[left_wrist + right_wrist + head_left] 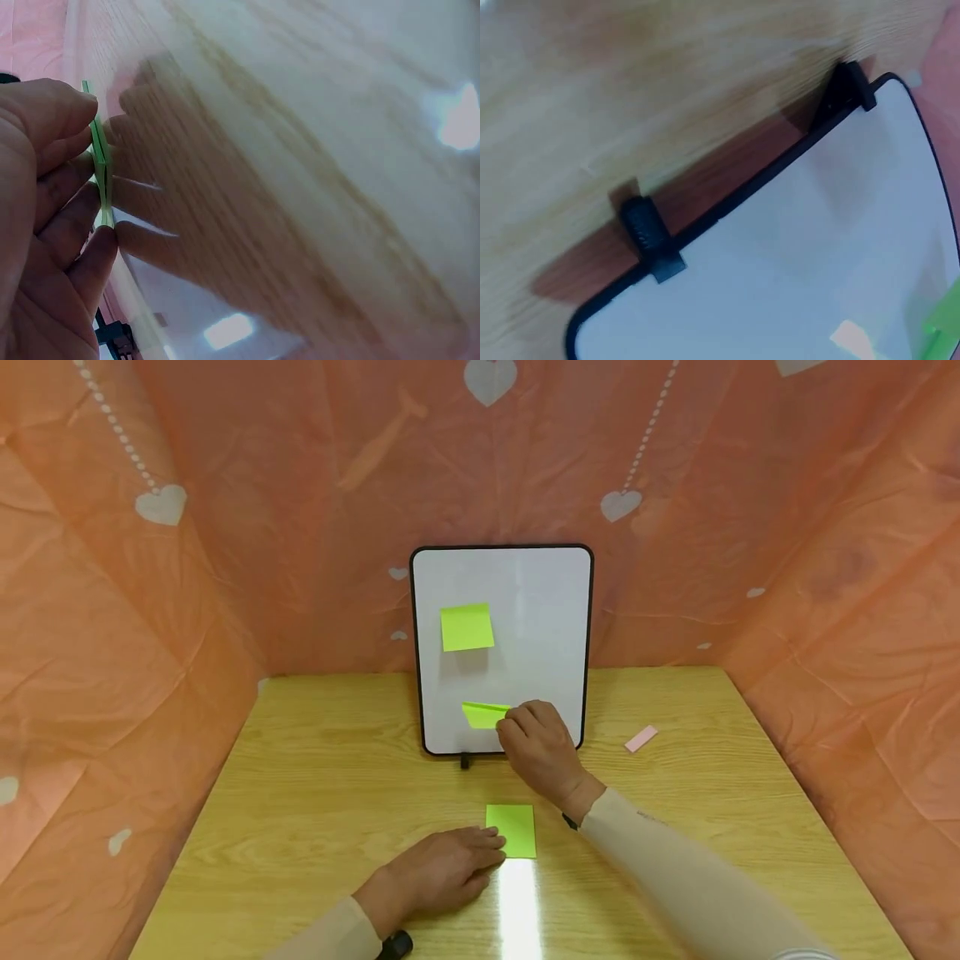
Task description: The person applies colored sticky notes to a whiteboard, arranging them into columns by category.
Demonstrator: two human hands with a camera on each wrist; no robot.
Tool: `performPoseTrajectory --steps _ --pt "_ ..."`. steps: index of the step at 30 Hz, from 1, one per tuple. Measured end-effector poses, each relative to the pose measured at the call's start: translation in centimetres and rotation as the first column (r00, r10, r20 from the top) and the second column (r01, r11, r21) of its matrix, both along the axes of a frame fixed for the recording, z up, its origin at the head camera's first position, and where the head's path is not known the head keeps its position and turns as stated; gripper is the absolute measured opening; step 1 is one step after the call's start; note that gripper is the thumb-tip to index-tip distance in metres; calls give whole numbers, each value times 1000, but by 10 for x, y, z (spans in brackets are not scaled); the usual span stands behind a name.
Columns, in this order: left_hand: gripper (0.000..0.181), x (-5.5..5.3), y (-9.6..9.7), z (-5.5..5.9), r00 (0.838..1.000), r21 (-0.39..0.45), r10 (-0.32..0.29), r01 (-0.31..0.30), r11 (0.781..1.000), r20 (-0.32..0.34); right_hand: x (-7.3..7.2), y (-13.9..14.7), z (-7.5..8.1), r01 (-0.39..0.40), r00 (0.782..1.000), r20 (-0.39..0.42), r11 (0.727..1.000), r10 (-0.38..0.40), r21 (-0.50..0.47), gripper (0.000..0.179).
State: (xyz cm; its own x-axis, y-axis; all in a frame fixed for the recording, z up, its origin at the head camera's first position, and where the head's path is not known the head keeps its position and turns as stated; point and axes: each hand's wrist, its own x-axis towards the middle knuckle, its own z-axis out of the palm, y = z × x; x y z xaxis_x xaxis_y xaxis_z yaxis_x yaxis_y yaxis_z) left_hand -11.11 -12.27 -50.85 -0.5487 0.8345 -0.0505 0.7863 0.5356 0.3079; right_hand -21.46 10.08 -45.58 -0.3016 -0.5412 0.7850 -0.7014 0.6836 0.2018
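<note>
A small white board [536,618] with a black rim stands upright at the back of the table. One yellow-green sticky note [467,628] is on its upper left part. My right hand [543,752] pinches the right end of a second sticky note [483,717] low on the board; a crease runs along that note's top. On the table, my left hand [446,868] presses its fingertips on the left edge of a sticky note pad [519,828]. In the left wrist view the pad [99,142] appears edge-on under the fingers. The right wrist view does not show the right hand.
A pink paper strip [641,739] lies on the wooden table [337,760] right of the board. Black feet [649,236] hold up the board's lower edge. Orange cloth [300,527] with white hearts encloses the back and sides.
</note>
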Motion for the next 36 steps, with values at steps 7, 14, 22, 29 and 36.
performPoseTrajectory --steps 7,14,22,29,36 --pt "37 0 1 -2 999 4 -8 8 1000 -39 -20 -13 0 40 997 -74 998 -36 57 20" --pt "36 1 1 -3 996 7 -18 18 1000 -85 -32 -19 0 28 997 -76 997 -23 69 22" --pt "38 4 -2 -7 994 2 -20 20 1000 -108 -41 -25 0 28 995 -101 997 -21 71 25" --pt "38 5 -6 -8 991 16 -15 17 1000 -135 -44 -30 3 50 993 -114 996 -41 78 24" --pt "37 5 -8 -9 990 26 -18 22 999 -143 -47 -33 4 65 991 -124 994 -54 91 23"
